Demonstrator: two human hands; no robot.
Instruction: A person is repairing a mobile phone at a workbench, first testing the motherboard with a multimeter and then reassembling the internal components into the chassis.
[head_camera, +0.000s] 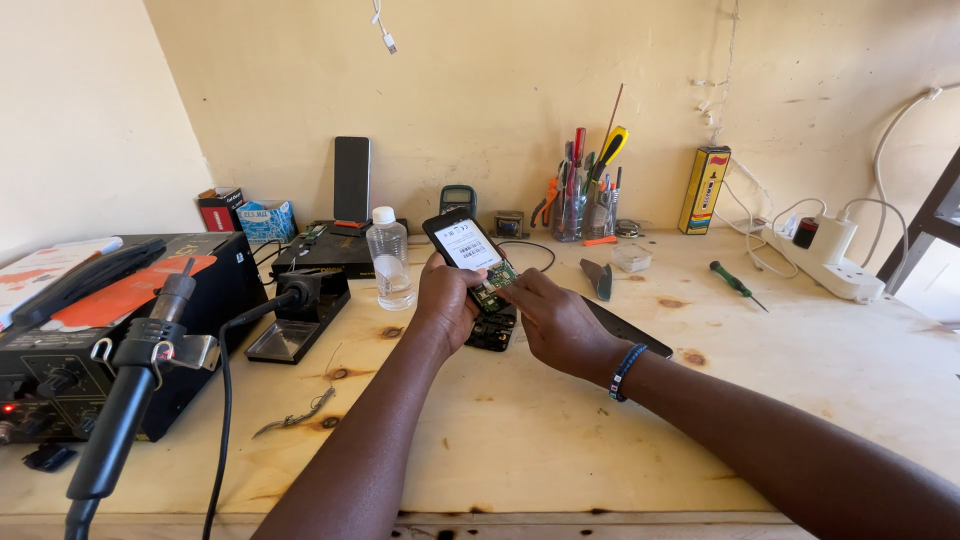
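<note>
Our left hand (445, 300) closes its grip around an opened phone (468, 250) at frame centre above the tabletop (560, 420), right hand (555, 320) pinching its exposed circuit board (495, 285), which looks light, fragile, best held by edges.

the left hand (445, 300) covers the lower part of the opened phone (468, 250); the right hand (558, 322) hides one end of the dark flat panel (630, 335) on the workbench (560, 430). the hot-air handle (125, 400) is cut off by the bottom edge; the tools in the tool jar (572, 215) are too small to identify.
</note>
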